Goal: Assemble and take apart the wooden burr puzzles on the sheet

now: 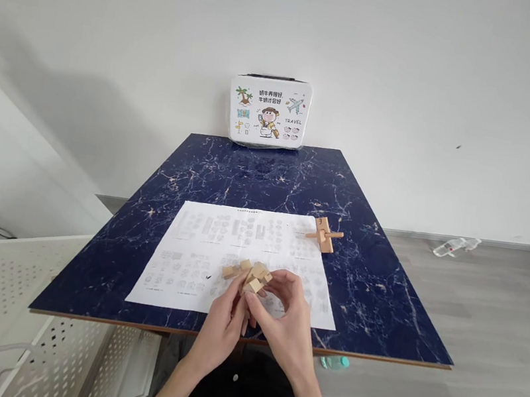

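Can't read the tiny print on the white paper, too small and blurry. Can't make out the little dark speck on it, either. Can't see the underside of the wooden pieces, tucked behind the left hand and the right hand. Can't count those pieces or tell joined ones from loose ones. Can't see all of the left hand, partly covered. Can't follow either arm past the bottom edge. Can't see the whole greenish bottle, partly hidden below the table.
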{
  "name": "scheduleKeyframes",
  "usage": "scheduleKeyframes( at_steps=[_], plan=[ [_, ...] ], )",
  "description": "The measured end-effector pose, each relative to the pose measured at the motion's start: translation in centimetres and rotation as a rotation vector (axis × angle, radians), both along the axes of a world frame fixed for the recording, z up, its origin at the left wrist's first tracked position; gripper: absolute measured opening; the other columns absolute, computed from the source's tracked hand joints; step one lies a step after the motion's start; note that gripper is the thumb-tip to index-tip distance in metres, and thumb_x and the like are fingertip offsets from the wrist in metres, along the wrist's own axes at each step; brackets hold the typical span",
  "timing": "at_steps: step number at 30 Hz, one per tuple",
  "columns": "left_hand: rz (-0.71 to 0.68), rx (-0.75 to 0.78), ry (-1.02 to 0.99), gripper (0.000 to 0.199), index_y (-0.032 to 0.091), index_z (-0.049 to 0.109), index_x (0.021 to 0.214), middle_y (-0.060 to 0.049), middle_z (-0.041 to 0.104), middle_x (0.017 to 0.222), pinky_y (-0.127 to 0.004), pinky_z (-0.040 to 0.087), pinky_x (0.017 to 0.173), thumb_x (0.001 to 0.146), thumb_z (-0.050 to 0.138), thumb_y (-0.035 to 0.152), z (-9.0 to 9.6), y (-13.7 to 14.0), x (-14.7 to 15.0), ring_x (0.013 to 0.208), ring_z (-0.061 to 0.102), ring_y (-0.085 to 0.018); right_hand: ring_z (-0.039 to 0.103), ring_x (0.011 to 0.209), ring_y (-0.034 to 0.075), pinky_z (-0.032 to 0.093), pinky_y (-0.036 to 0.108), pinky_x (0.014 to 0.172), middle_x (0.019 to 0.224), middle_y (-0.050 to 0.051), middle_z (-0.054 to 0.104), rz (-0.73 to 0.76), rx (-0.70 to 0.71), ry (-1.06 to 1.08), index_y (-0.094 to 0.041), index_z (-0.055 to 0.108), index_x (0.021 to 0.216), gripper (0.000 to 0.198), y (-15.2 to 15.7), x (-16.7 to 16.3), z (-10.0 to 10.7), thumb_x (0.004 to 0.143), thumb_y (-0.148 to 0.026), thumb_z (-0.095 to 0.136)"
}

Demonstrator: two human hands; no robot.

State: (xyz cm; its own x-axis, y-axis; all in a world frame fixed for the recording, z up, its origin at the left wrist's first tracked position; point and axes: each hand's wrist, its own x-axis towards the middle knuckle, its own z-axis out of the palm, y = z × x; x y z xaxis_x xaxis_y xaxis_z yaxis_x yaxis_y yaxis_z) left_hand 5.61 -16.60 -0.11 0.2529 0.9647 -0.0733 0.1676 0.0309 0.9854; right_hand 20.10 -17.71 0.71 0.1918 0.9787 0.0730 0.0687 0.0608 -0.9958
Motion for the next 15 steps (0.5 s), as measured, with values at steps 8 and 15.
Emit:
scheduleKeyframes(
  at_steps=[8,15],
  plan=[
    [0.024,0.105,0.105,0.061,0.02,0.043,0.16,-0.003,0.068,0.078,-0.031,0.05,0.062,0.108,0.047,0.05,-1.1,-0.2,0.2,0.062,0.061,-0.02,0.075,0.108,0.03,0.065,0.046,0.093,0.121,0.013,0.074,-0.069,0.011,-0.105,-0.023,0.055,0.125,0.05,-0.5,0.2,0.4,0.087,-0.042,0.08],
    [0.011,0.16,0.162,0.054,0.021,0.051,0.156,-0.004,0.07,0.082,-0.032,0.052,0.065,0.108,0.046,0.045,-1.2,-0.4,0.2,0.062,0.06,-0.018,0.077,0.106,0.031,0.067,0.047,0.09,0.116,0.012,0.076,-0.07,-0.024,-0.148,-0.023,0.056,0.126,0.053,-0.8,0.8,1.1,0.084,-0.044,0.081]
  ],
)
